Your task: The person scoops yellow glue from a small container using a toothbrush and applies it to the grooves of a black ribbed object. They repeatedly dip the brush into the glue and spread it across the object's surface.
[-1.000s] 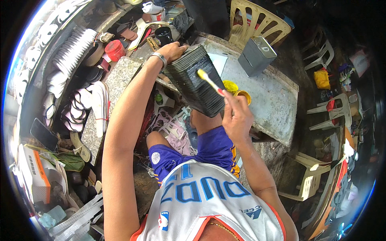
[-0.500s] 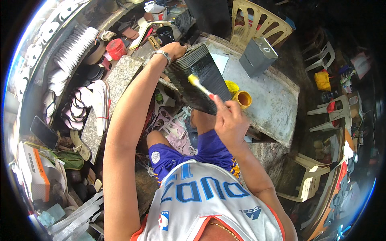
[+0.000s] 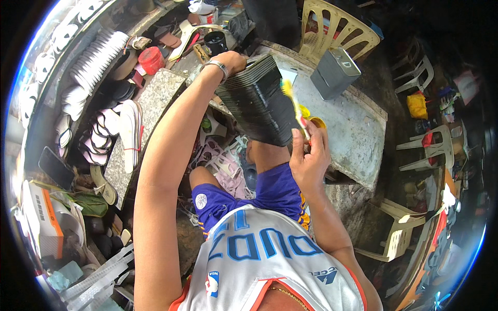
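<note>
My left hand (image 3: 232, 62) is closed on the far end of a thick black stack of thin flat layers (image 3: 259, 103), held tilted above my knees. The layers' edges show as fine ridges and look wet and glossy; what each layer is, I cannot tell. In my right hand (image 3: 312, 158) is a toothbrush (image 3: 295, 106) with a white and red handle and yellow-green bristles. Its head is up by the stack's right edge; whether it touches is unclear. Behind my right fingers, a yellow jar (image 3: 317, 122) is partly hidden, with a yellow lid (image 3: 304, 111) beside it.
A grey rectangular tin (image 3: 334, 72) stands on the worn table (image 3: 358, 135), before a beige plastic chair (image 3: 340, 28). To the left are white soles (image 3: 129, 129), a red container (image 3: 151, 60) and a black mug (image 3: 215, 42). Pinkish cut-out scraps (image 3: 225, 166) lie between my legs.
My right hand has moved right and slightly down, taking the toothbrush from the middle of the stack's face to its right edge. The stack has turned a little and shifted right.
</note>
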{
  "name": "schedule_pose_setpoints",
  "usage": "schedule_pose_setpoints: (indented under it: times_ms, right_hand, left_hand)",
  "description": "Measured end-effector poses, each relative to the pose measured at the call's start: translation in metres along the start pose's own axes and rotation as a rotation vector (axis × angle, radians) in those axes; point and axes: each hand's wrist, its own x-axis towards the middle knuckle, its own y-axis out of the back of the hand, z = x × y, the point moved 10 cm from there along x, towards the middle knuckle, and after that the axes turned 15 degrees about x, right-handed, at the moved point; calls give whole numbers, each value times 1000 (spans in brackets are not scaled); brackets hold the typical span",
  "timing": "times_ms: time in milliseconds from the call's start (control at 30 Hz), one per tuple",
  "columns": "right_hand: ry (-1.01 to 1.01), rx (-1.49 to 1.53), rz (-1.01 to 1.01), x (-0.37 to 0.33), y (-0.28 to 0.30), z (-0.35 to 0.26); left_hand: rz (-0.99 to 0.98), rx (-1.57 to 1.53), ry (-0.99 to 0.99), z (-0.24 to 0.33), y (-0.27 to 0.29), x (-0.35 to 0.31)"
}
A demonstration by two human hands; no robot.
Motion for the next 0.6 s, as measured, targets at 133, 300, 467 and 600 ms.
schedule_pose_setpoints:
  times_ms: [133,300,467,600]
  right_hand:
    - [-169,42,11,4,-17,14]
    - [-33,198,77,23,-35,3]
    - [-165,126,32,15,-21,19]
    - [-71,-66,-25,6,-7,21]
  left_hand:
    - [29,161,-96,19,13,-5]
    - [77,218,-101,27,18,-10]
    - [89,340,-224,24,-5,15]
    - [107,551,-415,25,-30,30]
